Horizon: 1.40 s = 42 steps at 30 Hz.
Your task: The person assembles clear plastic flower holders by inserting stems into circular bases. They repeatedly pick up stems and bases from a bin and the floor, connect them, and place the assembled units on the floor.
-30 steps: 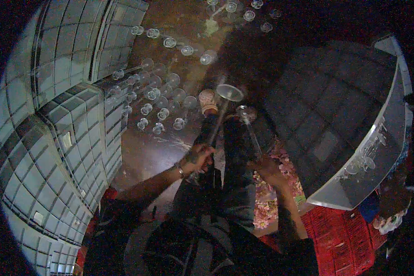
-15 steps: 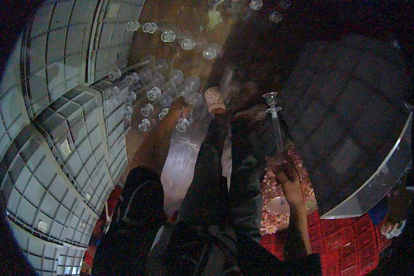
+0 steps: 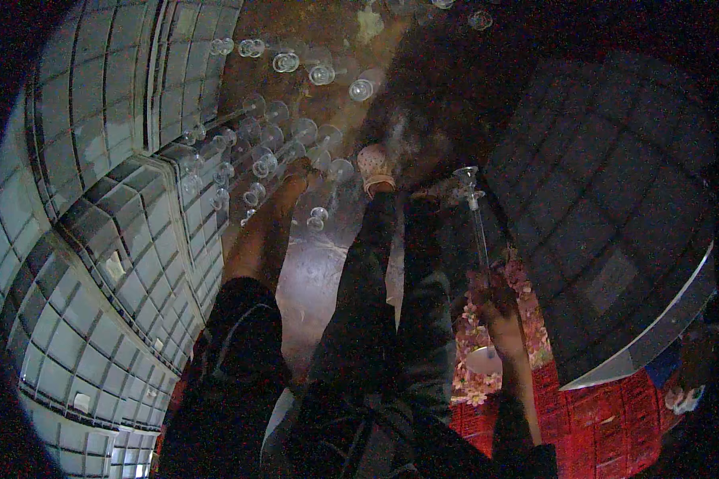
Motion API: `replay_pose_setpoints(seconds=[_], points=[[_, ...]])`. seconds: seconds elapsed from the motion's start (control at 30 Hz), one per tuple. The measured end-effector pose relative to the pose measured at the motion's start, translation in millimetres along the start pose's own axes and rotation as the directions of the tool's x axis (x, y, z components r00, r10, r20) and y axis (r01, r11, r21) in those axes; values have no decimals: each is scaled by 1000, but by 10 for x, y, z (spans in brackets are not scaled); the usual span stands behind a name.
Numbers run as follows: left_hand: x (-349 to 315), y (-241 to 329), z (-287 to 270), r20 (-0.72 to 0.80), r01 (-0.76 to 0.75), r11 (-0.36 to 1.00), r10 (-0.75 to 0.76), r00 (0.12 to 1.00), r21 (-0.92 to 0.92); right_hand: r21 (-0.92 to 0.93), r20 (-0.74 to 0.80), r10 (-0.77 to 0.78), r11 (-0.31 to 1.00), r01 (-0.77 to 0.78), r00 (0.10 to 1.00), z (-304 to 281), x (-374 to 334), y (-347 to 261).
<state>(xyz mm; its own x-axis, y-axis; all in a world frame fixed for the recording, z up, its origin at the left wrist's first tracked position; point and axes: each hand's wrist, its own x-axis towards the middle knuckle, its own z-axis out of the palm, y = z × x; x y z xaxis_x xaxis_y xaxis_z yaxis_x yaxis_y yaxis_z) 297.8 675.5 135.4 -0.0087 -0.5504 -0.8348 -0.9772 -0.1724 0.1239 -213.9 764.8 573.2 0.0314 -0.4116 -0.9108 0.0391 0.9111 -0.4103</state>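
In my right hand (image 3: 495, 299) is a long, clear candlestick (image 3: 478, 215), my fingers wrapped round its stem. Its cup points away from me, and its round base (image 3: 483, 359) is on the near side of my hand. My left arm stretches forward, and my left hand (image 3: 298, 174) is in among several similar clear candlesticks (image 3: 264, 164) with round, disc-like ends. The fingers of that hand are dim and partly hidden, so whether they grip a stem does not show. One candlestick (image 3: 318, 217) is just to the near right of that hand.
A tiled wall with ledges (image 3: 136, 207) runs along the left. Beyond my left hand is a row of more clear candlesticks (image 3: 321, 74). My foot in a pale shoe (image 3: 375, 164) rests beside the group. On the right are a dark tiled surface (image 3: 615, 199) and red crates (image 3: 599, 423).
My left hand has moved a little to the left and farther among the candlesticks, its forearm now covering part of one. The held candlestick has tilted slightly; my right hand has barely moved.
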Motion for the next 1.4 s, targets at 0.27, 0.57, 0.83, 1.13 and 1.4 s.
replay_pose_setpoints(seconds=[0.27,0.57,0.83,1.13,1.4], points=[[-680,736,-983,46,196,966,-191,980,-169,-118,-107,44,991,-57,993,-30,-6,132],[-1903,2205,-1853,-321,-411,603,257,912,-684,-58,30,-50,997,52,998,223,215,-257],[-2962,2955,-2179,-140,-194,134,332,933,-972,-231,118,-279,926,300,953,295,181,-436],[-2639,2360,-2364,-318,-326,320,80,945,-890,-622,-198,-777,571,536,598,187,-183,-1258],[-2534,2084,-2744,-207,-123,569,-86,974,-813,-948,-119,-960,186,259,253,-347,-640,-1515]])
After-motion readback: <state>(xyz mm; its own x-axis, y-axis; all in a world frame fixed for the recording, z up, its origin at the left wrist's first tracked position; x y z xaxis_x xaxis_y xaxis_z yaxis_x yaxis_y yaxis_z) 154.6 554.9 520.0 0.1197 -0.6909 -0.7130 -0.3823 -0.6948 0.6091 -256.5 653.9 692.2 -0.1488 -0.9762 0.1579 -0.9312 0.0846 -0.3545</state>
